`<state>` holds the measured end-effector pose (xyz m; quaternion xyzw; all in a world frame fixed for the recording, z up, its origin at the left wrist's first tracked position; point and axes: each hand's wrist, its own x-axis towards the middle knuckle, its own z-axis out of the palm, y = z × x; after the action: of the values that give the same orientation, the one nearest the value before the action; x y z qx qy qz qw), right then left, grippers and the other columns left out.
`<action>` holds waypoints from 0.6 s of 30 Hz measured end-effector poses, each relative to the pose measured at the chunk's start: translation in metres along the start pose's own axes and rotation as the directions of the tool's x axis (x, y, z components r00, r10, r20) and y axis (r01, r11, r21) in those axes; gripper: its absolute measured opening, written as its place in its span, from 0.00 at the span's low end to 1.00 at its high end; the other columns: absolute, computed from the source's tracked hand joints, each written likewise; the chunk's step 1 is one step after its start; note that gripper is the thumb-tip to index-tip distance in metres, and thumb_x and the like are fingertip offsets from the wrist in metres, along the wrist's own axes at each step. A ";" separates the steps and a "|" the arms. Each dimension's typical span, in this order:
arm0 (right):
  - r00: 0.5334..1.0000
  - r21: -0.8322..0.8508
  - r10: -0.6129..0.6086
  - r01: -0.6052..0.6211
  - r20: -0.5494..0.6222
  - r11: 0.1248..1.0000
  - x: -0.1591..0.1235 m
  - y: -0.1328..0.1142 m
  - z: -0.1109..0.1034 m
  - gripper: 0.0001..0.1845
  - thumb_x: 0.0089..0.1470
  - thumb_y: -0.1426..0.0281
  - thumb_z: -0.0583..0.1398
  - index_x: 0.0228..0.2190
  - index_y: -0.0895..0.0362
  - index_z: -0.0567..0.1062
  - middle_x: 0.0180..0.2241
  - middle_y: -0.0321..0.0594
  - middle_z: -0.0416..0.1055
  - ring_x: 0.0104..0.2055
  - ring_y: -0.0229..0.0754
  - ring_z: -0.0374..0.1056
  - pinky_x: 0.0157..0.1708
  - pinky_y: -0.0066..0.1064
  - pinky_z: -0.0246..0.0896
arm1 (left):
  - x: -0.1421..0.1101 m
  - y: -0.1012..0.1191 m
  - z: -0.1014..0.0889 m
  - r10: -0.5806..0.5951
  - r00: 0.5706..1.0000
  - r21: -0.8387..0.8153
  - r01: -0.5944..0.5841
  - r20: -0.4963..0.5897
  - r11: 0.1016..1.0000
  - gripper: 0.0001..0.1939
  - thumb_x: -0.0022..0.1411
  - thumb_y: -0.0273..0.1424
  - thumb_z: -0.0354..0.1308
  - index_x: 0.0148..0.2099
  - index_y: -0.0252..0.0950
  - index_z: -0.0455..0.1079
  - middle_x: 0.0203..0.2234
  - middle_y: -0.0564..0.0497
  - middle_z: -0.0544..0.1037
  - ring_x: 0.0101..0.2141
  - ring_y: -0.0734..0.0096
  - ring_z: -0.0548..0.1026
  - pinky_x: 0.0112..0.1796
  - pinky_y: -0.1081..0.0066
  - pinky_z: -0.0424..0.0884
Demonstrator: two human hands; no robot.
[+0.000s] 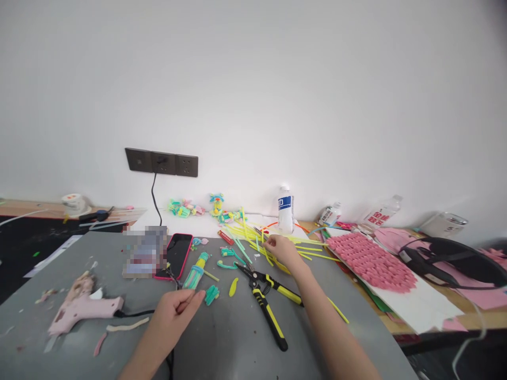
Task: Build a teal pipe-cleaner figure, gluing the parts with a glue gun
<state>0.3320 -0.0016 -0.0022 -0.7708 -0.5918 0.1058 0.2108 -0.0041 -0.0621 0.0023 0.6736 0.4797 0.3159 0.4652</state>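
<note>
My left hand (172, 311) is low over the grey table, thumb and fingers pinched together; what they hold is hidden. Just beyond its fingertips lies a teal and yellow pipe-cleaner bundle (196, 272), with a small teal piece (212, 294) to its right. Farther right, my right hand (282, 250) reaches into the loose yellow pipe cleaners (312, 248). Its fingers are curled closed, and I cannot make out what is between them. Black and yellow pliers (266, 301) lie spread between my forearms, near a yellow leaf-shaped piece (233, 286).
At left lies a pink glue gun (85, 309), its cord running under my left arm. A pink-cased phone (179, 253) lies beyond my left hand. Small pipe-cleaner figures (217, 203) and a water bottle (285, 210) stand by the wall. A pink woven sheet (372, 261) is at right.
</note>
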 end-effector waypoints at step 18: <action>0.894 0.501 -0.425 0.308 0.138 0.809 -0.126 -0.076 -0.021 0.05 0.54 0.74 0.56 0.28 0.54 0.66 0.21 0.29 0.61 0.23 0.35 0.57 0.25 0.25 0.52 | 0.012 0.015 0.016 -0.120 0.979 -0.535 0.192 0.167 0.822 0.27 0.46 0.49 0.72 0.40 0.31 0.77 0.25 0.50 0.76 0.22 0.75 0.68 0.23 0.75 0.63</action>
<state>0.2400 -0.1099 0.0392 -0.5483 -0.7083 0.2955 0.3321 0.0188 -0.0576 0.0104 0.4889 0.3926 0.3577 0.6921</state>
